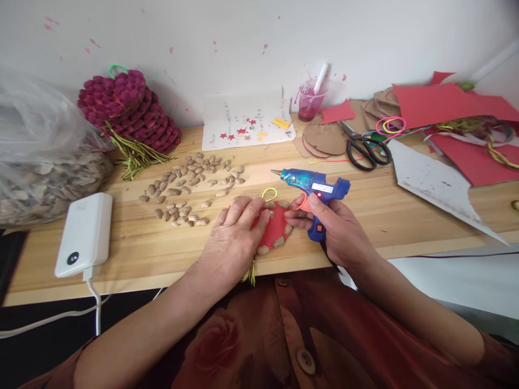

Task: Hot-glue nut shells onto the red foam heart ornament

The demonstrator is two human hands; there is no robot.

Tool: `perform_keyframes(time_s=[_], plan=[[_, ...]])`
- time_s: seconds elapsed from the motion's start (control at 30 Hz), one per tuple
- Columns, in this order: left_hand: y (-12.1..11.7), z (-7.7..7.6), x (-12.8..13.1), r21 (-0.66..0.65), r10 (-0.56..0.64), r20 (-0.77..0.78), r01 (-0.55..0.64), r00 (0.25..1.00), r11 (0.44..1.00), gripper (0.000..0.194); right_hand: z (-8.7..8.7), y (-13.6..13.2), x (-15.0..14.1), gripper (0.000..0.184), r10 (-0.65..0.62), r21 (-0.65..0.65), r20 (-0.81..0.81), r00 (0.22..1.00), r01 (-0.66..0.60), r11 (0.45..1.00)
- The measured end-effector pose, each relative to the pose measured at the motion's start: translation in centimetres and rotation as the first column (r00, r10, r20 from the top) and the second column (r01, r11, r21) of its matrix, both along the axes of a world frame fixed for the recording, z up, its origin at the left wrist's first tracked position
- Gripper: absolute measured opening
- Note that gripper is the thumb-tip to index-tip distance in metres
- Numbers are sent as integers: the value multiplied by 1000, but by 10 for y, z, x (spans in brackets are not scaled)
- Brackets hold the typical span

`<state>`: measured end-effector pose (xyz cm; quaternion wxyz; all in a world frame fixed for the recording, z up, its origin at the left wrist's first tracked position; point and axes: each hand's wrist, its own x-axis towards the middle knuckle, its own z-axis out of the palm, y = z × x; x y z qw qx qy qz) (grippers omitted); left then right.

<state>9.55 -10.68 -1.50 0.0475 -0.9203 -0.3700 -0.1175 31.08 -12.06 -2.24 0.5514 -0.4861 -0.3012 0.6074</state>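
A red round disc [272,232] lies near the table's front edge, with unshelled peanuts [278,242] along its rim. A yellow-green loop [269,194] sticks out at its top, and a tassel [250,274] hangs below. My left hand [237,237] rests over the disc's left part, fingers closed, with thumb and forefinger at a peanut; the palm hides much of that side. In my right hand [338,229] is a blue hot glue gun [322,186], its nozzle pointing left above the table and its red light lit. Loose peanuts [184,182] are scattered to the left.
On the left stand a white power bank [84,232], a clear bag of peanuts [36,183] and a purple peanut-covered stack [130,111]. Behind are a sticker sheet [227,121] and a cup [311,102]. Scissors [367,151], cardboard discs [324,138] and red paper [438,105] lie right.
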Motion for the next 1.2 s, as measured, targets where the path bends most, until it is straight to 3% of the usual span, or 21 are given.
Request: perform_keyframes(time_s=[0.47,0.67,0.83,1.0,1.2], plan=[[1,-3,2,35,-24,44,23,999,999,32,0,0,-2,39,-15,31,5,1000,15,999],[8,-2,-18,70,10,253,-28,967,997,53,1,-2,-2,38,-3,61,-17,1000,4,998],[15,-1,-34,51,1,373,-22,928,998,38,-2,-1,-1,42,-4,72,2,1000,3,997],[8,-6,-24,-5,-42,246,44,968,999,43,-4,-1,-2,43,-13,85,23,1000,11,996],[4,-7,-12,-52,0,69,3,998,999,45,-2,-2,-3,42,-15,80,43,999,12,997]])
